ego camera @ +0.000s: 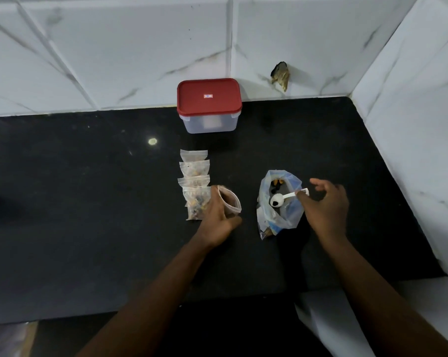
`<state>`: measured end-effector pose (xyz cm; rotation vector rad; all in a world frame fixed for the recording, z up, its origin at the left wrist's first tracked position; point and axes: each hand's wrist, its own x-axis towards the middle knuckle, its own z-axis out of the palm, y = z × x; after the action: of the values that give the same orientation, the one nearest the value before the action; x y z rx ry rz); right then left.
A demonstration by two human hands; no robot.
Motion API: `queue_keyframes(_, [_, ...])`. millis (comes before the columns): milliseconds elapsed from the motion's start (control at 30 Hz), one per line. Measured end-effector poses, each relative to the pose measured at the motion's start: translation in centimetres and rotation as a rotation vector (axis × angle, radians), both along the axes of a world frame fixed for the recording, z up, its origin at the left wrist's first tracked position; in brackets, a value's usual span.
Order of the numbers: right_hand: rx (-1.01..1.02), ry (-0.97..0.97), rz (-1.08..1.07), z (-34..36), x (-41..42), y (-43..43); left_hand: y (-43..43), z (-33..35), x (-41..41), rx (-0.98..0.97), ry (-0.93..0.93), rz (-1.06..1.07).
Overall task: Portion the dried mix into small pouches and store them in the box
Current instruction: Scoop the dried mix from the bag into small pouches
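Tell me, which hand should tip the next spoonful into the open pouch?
Probably the right hand: it holds the white scoop over the mix bag, while the left hand holds the open pouch.

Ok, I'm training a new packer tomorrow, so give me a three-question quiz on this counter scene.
1. True or false: the box has its red lid on.
2. How many filled pouches lie in the row?
3. The right hand holds: A) a knife B) a white scoop C) a lid?

Key: 1 true. 2 four. 3 B; it is over the open bag, while the left hand holds an open pouch.
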<state>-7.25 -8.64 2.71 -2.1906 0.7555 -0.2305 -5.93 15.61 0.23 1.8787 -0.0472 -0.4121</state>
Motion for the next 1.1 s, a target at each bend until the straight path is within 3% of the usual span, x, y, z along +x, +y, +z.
queue_keyframes(133, [0.012, -0.137, 0.161, 1.4, -0.7, 2.4, 0.2, -0.3, 0.1, -0.003, -0.043, -0.005])
queue_keyframes(300, [0.305, -0.106, 0.411, 1.7, -1.1, 7.1, 0.9, 0.1, 0.1, 0.013, -0.196, 0.028])
queue_keyframes(500, [0.314, -0.09, 0.597, 1.2, -0.7, 10.1, 2.5, -0.2, -0.1, -0.056, -0.22, 0.031])
queue_keyframes(600, [0.329, -0.076, 0.564, 0.6, -0.3, 11.1, 3.6, -0.1, -0.4, -0.116, -0.211, 0.053])
queue_keyframes(833, [0.442, -0.008, 0.503, -0.9, 0.4, 12.0, 7.6, 0.2, -1.8, -0.227, 0.006, 0.077])
queue_keyframes(933, [0.477, 0.025, 0.53, -1.3, 0.4, 12.6, 8.8, 0.2, -2.3, -0.297, -0.016, 0.156])
queue_keyframes(1100, [0.487, -0.004, 0.59, -1.5, 0.5, 13.9, 9.9, -0.7, -2.4, -0.202, -0.093, 0.213])
